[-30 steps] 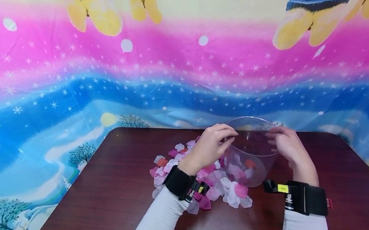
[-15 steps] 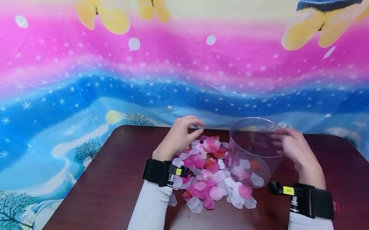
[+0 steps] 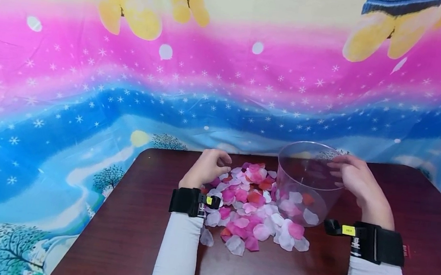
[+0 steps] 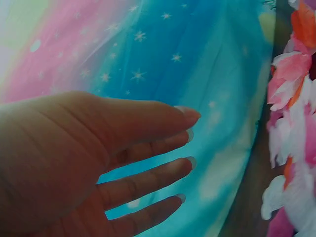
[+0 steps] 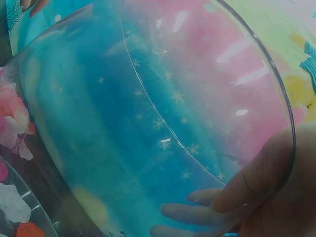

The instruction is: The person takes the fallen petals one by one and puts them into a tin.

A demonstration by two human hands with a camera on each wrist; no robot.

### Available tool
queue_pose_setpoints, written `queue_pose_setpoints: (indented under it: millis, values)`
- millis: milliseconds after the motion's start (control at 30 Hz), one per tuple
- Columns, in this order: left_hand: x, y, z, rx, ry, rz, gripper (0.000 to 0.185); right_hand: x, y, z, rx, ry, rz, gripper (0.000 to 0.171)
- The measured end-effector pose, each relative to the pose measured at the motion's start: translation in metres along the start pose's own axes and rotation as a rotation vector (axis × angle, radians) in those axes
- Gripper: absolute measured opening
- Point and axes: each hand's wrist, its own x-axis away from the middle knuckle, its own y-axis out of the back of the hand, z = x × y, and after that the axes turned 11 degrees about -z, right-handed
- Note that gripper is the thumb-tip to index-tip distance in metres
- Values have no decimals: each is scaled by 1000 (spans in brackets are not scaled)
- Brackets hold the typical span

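A loose heap of pink, white, purple and red artificial petals point(image 3: 250, 221) covers the middle of the table. Just left of its far part is my left hand point(image 3: 203, 169). In the left wrist view that hand's thumb point(image 4: 163, 121) and fingers point(image 4: 148, 190) stretch out with nothing between them. Right of the heap stands a clear plastic bucket point(image 3: 305, 209), upright, with several petals showing low in it. My right hand point(image 3: 355, 178) is at the bucket's right rim; its fingers point(image 5: 192, 215) lie fairly straight and show hazily through the clear wall in the right wrist view.
The dark wood table point(image 3: 131, 218) ends at a rounded back edge. Behind it hangs a printed cloth backdrop point(image 3: 130, 74) with snowflakes and cartoon legs. Black bands point(image 3: 185, 201) with small cameras circle both wrists over white sleeves point(image 3: 178, 249).
My left hand has moved away from the bucket, leftward over the petals to the heap's left side, and has sunk a little. The right hand stays at the bucket rim. The view has shifted slightly.
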Motion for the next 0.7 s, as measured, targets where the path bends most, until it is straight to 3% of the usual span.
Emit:
queue_pose_setpoints:
  millis: [267, 500, 700]
  values:
    - [0, -27, -2, -67, 31, 144, 29, 2, -1, -2, 0, 12, -5, 62]
    - [2, -40, -4, -195, 97, 146, 34, 2, 0, -2, 0, 10, 5, 64]
    - [3, -45, -5, -213, 114, 167, 37, 1, 1, -1, 2, 16, 6, 64]
